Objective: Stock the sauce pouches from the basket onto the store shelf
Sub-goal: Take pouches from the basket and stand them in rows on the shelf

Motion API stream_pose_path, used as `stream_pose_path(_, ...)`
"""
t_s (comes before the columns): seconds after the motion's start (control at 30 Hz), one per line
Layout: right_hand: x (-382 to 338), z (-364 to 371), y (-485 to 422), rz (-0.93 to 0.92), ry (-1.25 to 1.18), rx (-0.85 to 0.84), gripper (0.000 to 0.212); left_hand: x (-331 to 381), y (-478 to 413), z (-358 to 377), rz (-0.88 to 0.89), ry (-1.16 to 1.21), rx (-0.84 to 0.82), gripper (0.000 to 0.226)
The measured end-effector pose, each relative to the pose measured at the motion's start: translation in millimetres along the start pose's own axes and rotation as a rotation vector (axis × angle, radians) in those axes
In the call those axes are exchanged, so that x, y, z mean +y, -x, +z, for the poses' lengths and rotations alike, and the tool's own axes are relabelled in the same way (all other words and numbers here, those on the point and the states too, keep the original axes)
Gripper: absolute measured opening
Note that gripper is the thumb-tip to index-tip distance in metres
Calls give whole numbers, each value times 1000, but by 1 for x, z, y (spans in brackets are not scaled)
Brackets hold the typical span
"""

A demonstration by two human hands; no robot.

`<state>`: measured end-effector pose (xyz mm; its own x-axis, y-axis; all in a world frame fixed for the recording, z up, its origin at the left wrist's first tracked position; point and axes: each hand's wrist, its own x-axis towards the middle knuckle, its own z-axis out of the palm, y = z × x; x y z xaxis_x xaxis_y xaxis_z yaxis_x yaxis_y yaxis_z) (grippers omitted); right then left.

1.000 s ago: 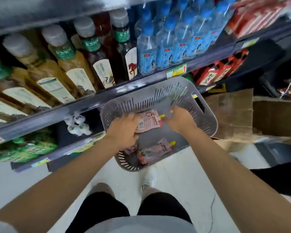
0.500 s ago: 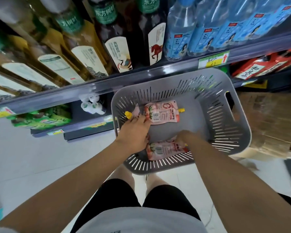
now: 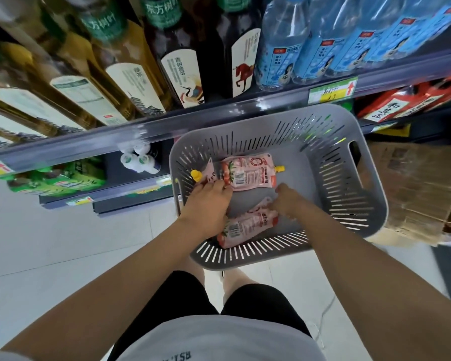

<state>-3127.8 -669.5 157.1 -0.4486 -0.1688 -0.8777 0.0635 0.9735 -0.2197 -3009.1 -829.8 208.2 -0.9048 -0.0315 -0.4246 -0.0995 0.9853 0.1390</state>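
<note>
Left hand [image 3: 206, 204]: fingers curled on near edge of left pouch [image 3: 207, 173], beside upper pouch [image 3: 248, 173]. Right hand [image 3: 287, 201]: on lower pouch [image 3: 245, 226]; grasp cannot tell. Three pouches visible, all in basket [image 3: 375, 199]; none shelved that I can see. Judged: pick barely begun. Basket wall close at left, bare floor at right. Shelf edge [image 3: 219, 121] overhangs far rim.

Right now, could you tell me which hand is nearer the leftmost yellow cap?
Left. The left hand lies just below the yellow cap; the right hand sits farther right.
</note>
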Motion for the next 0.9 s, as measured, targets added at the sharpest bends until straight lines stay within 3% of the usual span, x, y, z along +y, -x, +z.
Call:
stream_pose_path(0.17, -30, -7, 8, 0, 2, 228, 34, 20, 1, 9, 105, -47, 104, 52)
stream_pose_path(0.27, -42, -17, 26, 25, 136, 226, 20, 35, -6, 16, 18, 360, -24, 56)
stream_pose_path(0.33, -45, -23, 39, 55, 268, 187, 3, 39, -14, 18, -80, 653, -35, 37)
stream_pose_path(0.43, -39, -24, 43, 33, 372, 212, 4, 38, -23, 20, -98, 748, 22, 19)
stream_pose_path(0.5, -31, -24, 42, 7, 302, 281, 19, 39, -25, 21, -48, 693, 27, 18)
stream_pose_path(0.6, -9, -31, 43, 49, 282, 526, 51, 38, -30, 22, -60, 750, 9, 15)
stream_pose_path(0.63, -1, -34, 41, 60, 304, 527, 49, 35, -32, 22, -91, 763, 5, 13)
stream_pose_path(0.7, 13, -33, 36, 19, 277, 375, 37, 29, -36, 21, -154, 739, 5, 8)
stream_pose_path(0.8, 18, -23, 33, -76, -39, 142, 55, 24, -37, 17, -193, 661, -22, 8)
stream_pose_path(0.9, 9, -8, 32, -206, -255, 43, 62, 30, -31, 7, -133, 601, -66, 28)
